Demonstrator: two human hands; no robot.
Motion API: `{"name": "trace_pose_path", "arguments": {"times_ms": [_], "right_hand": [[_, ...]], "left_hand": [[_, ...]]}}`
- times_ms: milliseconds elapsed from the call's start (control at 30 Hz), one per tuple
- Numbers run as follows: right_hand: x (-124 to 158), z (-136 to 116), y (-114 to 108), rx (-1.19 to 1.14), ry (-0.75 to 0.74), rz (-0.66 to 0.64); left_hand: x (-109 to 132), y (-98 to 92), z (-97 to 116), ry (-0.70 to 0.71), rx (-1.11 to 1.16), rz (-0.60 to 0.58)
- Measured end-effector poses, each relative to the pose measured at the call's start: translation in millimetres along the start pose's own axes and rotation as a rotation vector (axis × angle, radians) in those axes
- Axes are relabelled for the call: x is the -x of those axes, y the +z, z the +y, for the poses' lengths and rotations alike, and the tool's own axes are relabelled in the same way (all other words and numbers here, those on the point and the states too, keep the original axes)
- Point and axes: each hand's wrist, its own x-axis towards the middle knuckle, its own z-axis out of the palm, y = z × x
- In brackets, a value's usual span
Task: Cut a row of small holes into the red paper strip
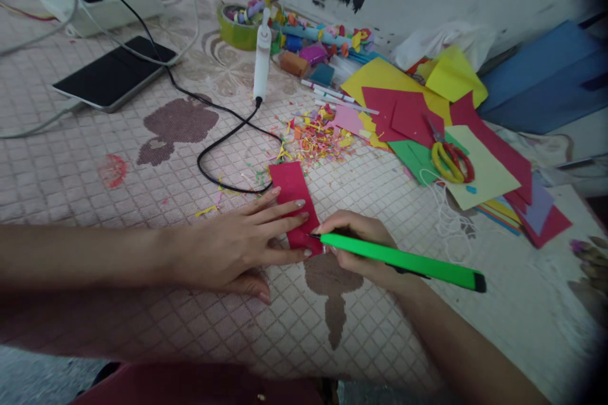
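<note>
A strip of red paper (pixel 291 182) lies on the patterned tablecloth in front of me. My left hand (pixel 247 234) rests flat across it with spread fingers, pressing it down; the thumb lies on the cloth beside it. In my right hand (pixel 361 237) is a bright green pen (pixel 403 259), gripped near its dark tip. The tip touches or hovers just over the lower part of the red strip; I cannot tell which. Right of the strip, yellow-and-red-handled scissors (pixel 451 161) lie on coloured paper sheets (pixel 484 168).
A heap of paper scraps (pixel 323 136) lies beyond the strip. A white glue gun (pixel 261 63) stands there, its black cable (pixel 204 161) looping close to my left hand. Further left are a tablet (pixel 116 73) and a power strip (pixel 114 9). White string (pixel 446 221) lies at right; green tape (pixel 237 28) sits behind.
</note>
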Motion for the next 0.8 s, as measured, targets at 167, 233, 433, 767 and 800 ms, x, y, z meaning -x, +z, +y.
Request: {"name": "trace_pose_path", "arguments": {"times_ms": [167,233,433,767,800], "right_hand": [[-0.9,-1.4,-1.4,0.018,0.001,-0.006],[-1.1,-1.5,-1.9,0.016,-0.01,-0.007],[-0.9,-1.2,0.1,0.032,-0.003,0.005],[2.2,1.8,0.5,0.015,0.006,0.0],[2.6,2.6,0.4,0.007,0.006,-0.002]], "left_hand": [[0.1,2.1,0.1,0.003,0.02,0.012],[0.8,1.8,-0.6,0.013,0.029,0.019],[0.9,-2.1,-3.0,0.038,0.063,0.002],[-0.8,-3.0,5.9,-0.005,0.021,0.022],[-0.7,-2.7,6.9,-0.002,0.005,0.022]]}}
